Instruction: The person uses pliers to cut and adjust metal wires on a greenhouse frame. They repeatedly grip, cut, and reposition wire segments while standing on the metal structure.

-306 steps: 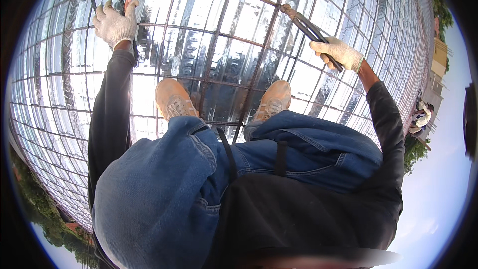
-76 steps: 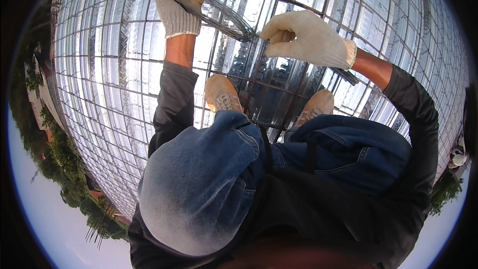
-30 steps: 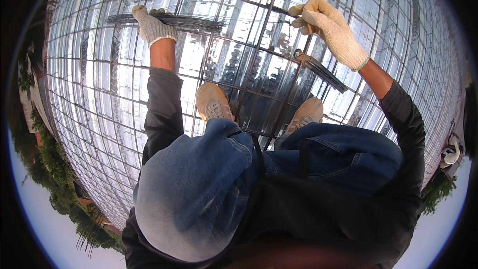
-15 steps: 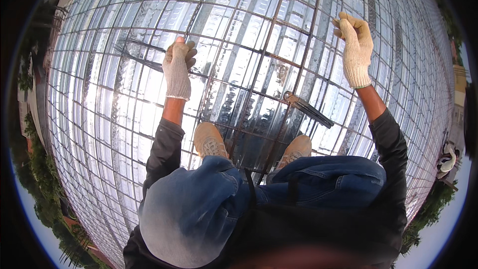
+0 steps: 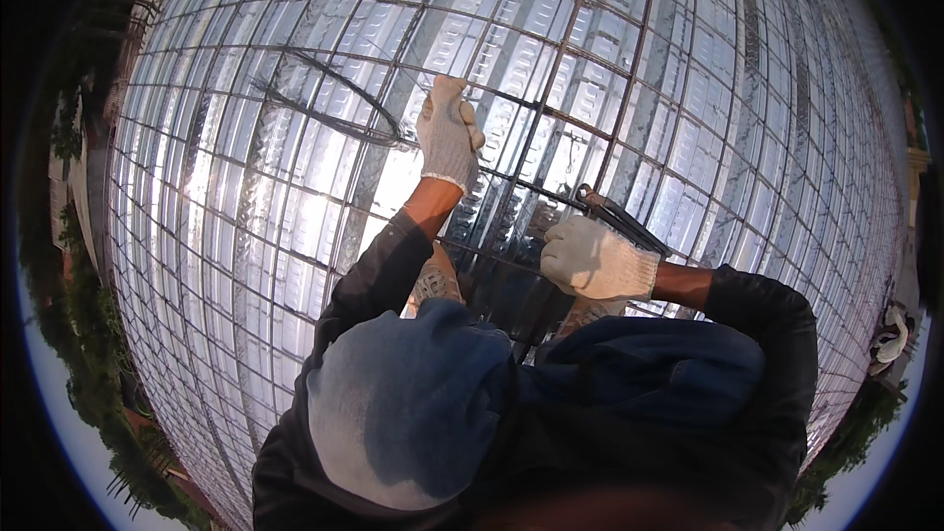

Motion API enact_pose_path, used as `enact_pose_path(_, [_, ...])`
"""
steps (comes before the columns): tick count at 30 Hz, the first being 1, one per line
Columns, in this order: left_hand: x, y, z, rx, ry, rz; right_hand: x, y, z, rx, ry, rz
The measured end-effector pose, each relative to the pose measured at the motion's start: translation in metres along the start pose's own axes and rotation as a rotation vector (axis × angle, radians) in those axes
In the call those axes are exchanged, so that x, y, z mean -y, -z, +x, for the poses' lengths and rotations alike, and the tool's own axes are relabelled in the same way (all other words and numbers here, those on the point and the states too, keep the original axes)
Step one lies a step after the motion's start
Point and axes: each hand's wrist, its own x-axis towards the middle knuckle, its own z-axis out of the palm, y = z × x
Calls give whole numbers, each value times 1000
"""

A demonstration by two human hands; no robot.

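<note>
My left hand (image 5: pixel 449 135), in a pale knitted glove, is closed on a bundle of thin dark tie wire (image 5: pixel 339 118). The bundle trails leftward in a narrow loop over the steel mesh (image 5: pixel 580 118). My right hand (image 5: pixel 595 258), gloved alike, is curled into a fist low in front of my right shoe (image 5: pixel 587 313). Whatever its fingers hold, if anything, is hidden. A pair of pincers (image 5: pixel 626 219) with dark handles lies on the mesh just beyond my right hand, its jaws pointing up and left.
Shiny ribbed metal decking (image 5: pixel 246 147) spreads under the grid of bars on every side. My left shoe (image 5: pixel 436 280) stands between the bars. At the far right edge, a pale-clad person (image 5: pixel 890 336) is near the decking's side, with greenery (image 5: pixel 846 433) beyond.
My right hand has come down and left from its raised place to beside the pincers, its fingers now curled in. My left hand has moved right, bringing the wire bundle along.
</note>
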Motion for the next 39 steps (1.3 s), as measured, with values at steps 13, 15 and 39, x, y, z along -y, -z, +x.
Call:
enact_pose_path(13, [35, -6, -55, 540, 375, -83, -64, 76, 49, -529, -725, 839])
enact_pose_path(15, [45, -6, -62, 529, 387, -48, -45, 85, 60, -471, -742, 843])
enact_pose_path(39, [71, 20, -84, 340, 241, 412, -172, 113, 18, 38, -921, -223])
